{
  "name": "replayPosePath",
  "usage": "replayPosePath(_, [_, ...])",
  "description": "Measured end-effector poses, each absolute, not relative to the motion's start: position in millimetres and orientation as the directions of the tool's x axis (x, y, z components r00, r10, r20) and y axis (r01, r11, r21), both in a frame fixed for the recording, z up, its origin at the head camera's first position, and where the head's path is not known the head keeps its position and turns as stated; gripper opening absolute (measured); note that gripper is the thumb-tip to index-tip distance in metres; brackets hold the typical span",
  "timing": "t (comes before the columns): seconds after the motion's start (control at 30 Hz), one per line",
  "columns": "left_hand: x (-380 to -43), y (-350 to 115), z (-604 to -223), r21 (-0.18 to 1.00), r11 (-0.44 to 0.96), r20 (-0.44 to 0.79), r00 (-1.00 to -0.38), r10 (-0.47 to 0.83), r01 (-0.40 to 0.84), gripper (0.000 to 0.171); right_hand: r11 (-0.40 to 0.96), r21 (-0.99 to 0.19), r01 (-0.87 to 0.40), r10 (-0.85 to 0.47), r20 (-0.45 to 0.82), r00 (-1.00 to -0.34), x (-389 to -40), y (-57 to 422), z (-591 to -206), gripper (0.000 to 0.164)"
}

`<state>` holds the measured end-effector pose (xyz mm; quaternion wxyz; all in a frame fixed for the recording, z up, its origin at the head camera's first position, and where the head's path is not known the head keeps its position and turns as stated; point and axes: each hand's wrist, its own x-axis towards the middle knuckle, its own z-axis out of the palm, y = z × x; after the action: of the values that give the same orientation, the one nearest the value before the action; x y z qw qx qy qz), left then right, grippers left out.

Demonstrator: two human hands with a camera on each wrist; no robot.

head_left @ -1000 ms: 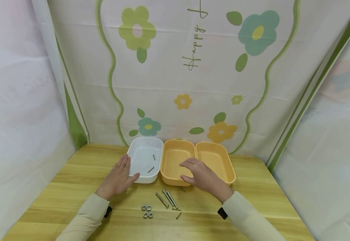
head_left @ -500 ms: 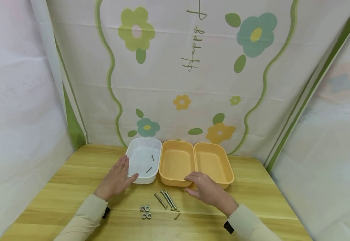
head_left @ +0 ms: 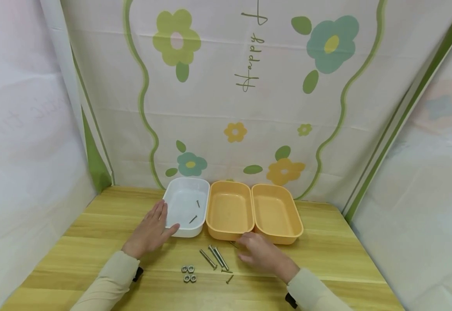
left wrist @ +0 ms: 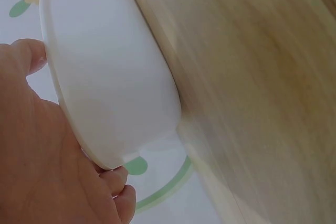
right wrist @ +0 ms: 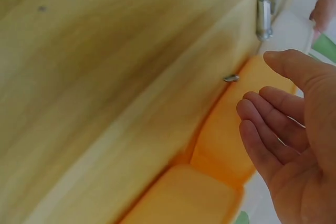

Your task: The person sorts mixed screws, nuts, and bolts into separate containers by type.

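Observation:
My left hand point(head_left: 148, 231) lies at the front left corner of a white tray point(head_left: 186, 231), fingers along the side and thumb at the front rim. Its thumb and fingertips meet the rim in the left wrist view. Two small screws point(head_left: 193, 219) lie inside this tray. My right hand point(head_left: 262, 252) is low in front of the middle orange tray point(head_left: 226, 236). Its fingers are loosely bent with nothing between them, the thumb apart. Close to these fingertips, a small screw point(right wrist: 231, 78) lies on the table by the tray's front wall.
Several long bolts point(head_left: 208, 259) lie in front of the trays, with two more small screws point(head_left: 230, 279) beside them. Several nuts point(head_left: 187, 278) are grouped to their left. Another orange tray point(head_left: 278, 236) adjoins the middle one on the right. A flowered cloth point(head_left: 210, 99) hangs behind.
My right hand has come down and back from over the middle orange tray to the table in front of it, near the small screw. The left hand has stayed at the white tray.

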<state>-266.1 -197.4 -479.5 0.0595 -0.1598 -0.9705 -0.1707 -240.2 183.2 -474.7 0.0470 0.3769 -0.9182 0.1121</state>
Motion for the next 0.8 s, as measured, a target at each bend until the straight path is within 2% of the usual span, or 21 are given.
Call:
replayPosePath(0.23, [-265.5,-196.7,-478.0,0.313,0.888,0.174,-0.939,0.297,0.339,0.09,0.71,-0.171,-0.683,-0.672,0.125,-0.73,-243.8,180.6,-483.8,0.032])
replayPosePath(0.5, [-266.6,-195.7,-479.5,0.311,0.888,0.175,-0.939,0.297,0.339,0.09,0.706,-0.11,-0.7,-0.693,0.098,-0.715,-243.9,176.9,-490.1,0.032])
replayPosePath(0.8, [-266.1,-196.6,-479.3,0.303,0.894,0.168,-0.942,0.291,0.33,0.089,0.664,-0.07,-0.744,-0.734,0.132,-0.667,-245.3,173.1,-492.4,0.018])
